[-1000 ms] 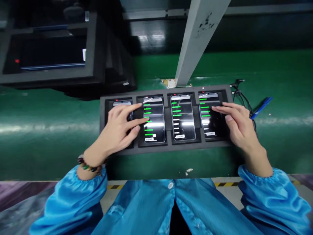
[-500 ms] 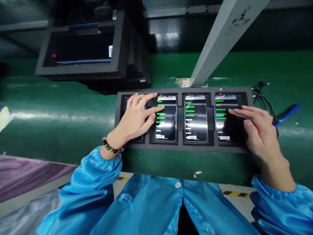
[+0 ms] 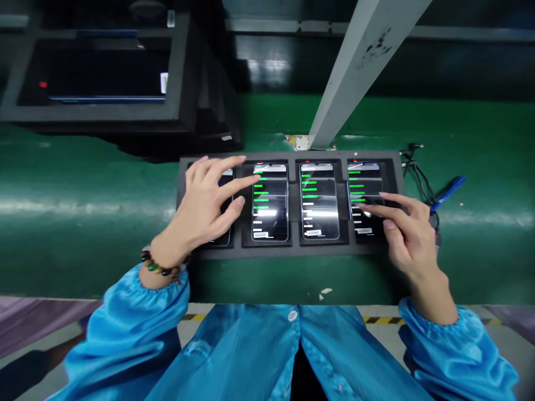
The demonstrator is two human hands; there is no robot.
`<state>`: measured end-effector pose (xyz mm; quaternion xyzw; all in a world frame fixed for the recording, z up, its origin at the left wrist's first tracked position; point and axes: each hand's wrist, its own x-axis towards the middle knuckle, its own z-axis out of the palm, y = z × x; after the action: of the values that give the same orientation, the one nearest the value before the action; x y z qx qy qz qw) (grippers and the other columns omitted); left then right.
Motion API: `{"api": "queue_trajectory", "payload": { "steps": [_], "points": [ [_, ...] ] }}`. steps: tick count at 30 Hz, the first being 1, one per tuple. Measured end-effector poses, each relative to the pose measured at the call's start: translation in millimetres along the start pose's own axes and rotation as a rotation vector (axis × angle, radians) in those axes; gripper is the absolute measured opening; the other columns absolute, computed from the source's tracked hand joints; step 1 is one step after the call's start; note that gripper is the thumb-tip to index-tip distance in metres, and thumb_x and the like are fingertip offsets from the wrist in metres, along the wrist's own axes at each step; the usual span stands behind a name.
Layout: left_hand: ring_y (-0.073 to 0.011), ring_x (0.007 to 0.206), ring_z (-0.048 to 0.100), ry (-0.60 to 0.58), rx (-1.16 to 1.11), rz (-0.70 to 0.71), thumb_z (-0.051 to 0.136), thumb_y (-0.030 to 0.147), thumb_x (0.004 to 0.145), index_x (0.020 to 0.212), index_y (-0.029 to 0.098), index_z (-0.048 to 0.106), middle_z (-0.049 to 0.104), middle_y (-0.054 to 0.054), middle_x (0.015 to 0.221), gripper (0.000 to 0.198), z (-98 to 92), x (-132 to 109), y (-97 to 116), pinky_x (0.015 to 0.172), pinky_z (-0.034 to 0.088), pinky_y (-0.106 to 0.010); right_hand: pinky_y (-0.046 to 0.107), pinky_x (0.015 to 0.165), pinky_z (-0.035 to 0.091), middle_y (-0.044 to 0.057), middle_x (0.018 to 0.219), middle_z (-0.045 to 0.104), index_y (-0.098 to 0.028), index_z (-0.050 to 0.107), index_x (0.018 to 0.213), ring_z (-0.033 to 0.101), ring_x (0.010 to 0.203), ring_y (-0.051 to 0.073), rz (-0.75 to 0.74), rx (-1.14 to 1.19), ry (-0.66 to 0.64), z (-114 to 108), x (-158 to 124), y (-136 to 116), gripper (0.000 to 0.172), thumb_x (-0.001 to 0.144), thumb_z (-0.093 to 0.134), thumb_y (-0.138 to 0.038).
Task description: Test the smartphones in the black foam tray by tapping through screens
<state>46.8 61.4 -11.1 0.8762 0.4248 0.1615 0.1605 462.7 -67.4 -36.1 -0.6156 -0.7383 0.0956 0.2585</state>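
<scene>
Several smartphones lie face up in the slots of a black foam tray (image 3: 295, 200), their lit screens showing green and white text lines. My left hand (image 3: 204, 203), fingers spread, covers most of the leftmost phone (image 3: 223, 238); its index fingertip reaches the upper left of the second phone (image 3: 271, 220). The third phone (image 3: 320, 223) has no hand over it. With fingers stretched out, my right hand (image 3: 412, 228) is over the right side of the rightmost phone (image 3: 361, 214), one fingertip at its screen. Neither hand grips anything.
A tall stack of black foam trays (image 3: 184, 106) holding phones stands at the back left. A grey metal post (image 3: 355, 72) rises behind the tray. Black cables (image 3: 418, 172) and a blue strip-like object (image 3: 449, 192) lie to the right on the green table (image 3: 493, 239).
The camera view has shifted, moving the scene left. My right fingertip has slid lower on the rightmost phone's screen. My left index finger has moved slightly leftward and up on the second phone.
</scene>
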Motion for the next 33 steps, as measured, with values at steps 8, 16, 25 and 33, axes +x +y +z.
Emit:
{"api": "queue_trajectory", "payload": {
  "steps": [8, 16, 25, 33],
  "points": [
    [-0.0391, 0.146, 0.052, 0.206, -0.049, -0.091, 0.052, 0.049, 0.108, 0.143, 0.041, 0.072, 0.057, -0.004, 0.164, 0.041, -10.2, -55.2, -25.3, 0.126, 0.035, -0.068, 0.057, 0.11, 0.045, 0.011, 0.135, 0.076, -0.028, 0.07, 0.14, 0.061, 0.143, 0.034, -0.135, 0.033, -0.104, 31.3, 27.2, -55.5, 0.041, 0.108, 0.045, -0.022],
    [-0.0359, 0.145, 0.054, 0.273, -0.135, -0.141, 0.055, 0.044, 0.109, 0.138, 0.037, 0.076, 0.058, -0.005, 0.163, 0.037, -2.1, -92.7, -44.8, 0.122, 0.044, -0.064, 0.053, 0.115, 0.042, 0.005, 0.127, 0.081, -0.024, 0.063, 0.146, 0.057, 0.147, 0.031, -0.302, 0.196, -0.26, 61.0, 39.5, -112.7, 0.045, 0.104, 0.049, -0.014],
    [-0.0341, 0.144, 0.055, 0.304, -0.167, -0.09, 0.05, 0.043, 0.11, 0.134, 0.041, 0.078, 0.059, -0.002, 0.162, 0.037, -3.0, -105.1, -55.8, 0.122, 0.045, -0.066, 0.053, 0.112, 0.042, 0.007, 0.128, 0.079, -0.027, 0.064, 0.146, 0.059, 0.146, 0.032, -0.274, 0.163, -0.202, 63.5, 36.8, -110.7, 0.045, 0.105, 0.048, -0.016],
    [-0.0318, 0.141, 0.056, 0.315, -0.19, -0.132, 0.05, 0.039, 0.111, 0.13, 0.035, 0.08, 0.062, -0.004, 0.158, 0.035, 1.8, -100.7, -53.8, 0.118, 0.05, -0.059, 0.054, 0.111, 0.046, 0.012, 0.139, 0.073, -0.025, 0.066, 0.143, 0.06, 0.144, 0.033, -0.152, 0.115, -0.141, 66.4, 37.8, -113.0, 0.041, 0.107, 0.048, -0.018]
  ]
}}
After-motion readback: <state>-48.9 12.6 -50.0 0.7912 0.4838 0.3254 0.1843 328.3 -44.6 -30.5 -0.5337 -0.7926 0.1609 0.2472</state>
